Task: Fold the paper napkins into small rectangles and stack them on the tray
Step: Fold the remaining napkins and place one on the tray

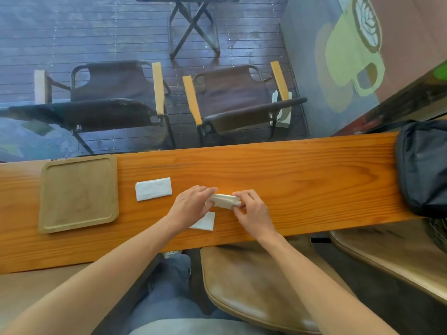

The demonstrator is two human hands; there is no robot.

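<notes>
A white napkin (224, 200), folded into a narrow strip, is held just above the wooden counter (302, 180). My left hand (192, 205) pinches its left end and my right hand (251, 210) pinches its right end. Another white napkin (205, 222) lies flat on the counter under my left wrist, partly hidden. A folded rectangular napkin (153, 189) lies to the left, between my hands and the tray. The square brown tray (78, 193) sits at the left of the counter with nothing on it.
A black bag (423, 165) rests on the counter's right end. Brown stools (254, 286) stand below the counter's near edge. Beyond the far edge, behind glass, are two folding chairs (232, 100) on a dark deck.
</notes>
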